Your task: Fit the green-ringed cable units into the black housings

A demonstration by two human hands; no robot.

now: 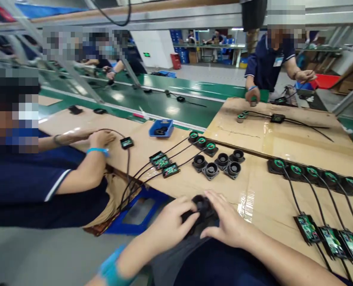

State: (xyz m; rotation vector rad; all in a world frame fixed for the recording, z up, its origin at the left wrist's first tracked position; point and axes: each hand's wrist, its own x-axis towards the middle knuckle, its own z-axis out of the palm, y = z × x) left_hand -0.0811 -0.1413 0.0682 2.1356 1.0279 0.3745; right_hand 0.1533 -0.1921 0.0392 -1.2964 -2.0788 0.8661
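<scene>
Low at the table's front edge, my left hand curls its fingers around black square-flanged round housings. My right hand presses against the same cluster from the other side, fingers fairly straight and thumb below. How many pieces lie between my hands I cannot tell, since the fingers cover them. Just beyond stand several similar black housings with their round openings up. Behind these, more housings with green rings are wired by black cables to small boxes with green circuit boards.
On the right lies a row of cabled housings with circuit-board boxes. A blue tray holds dark parts. A co-worker's hands handle a cable at left; another person works across the cardboard-covered table. Behind runs a green conveyor.
</scene>
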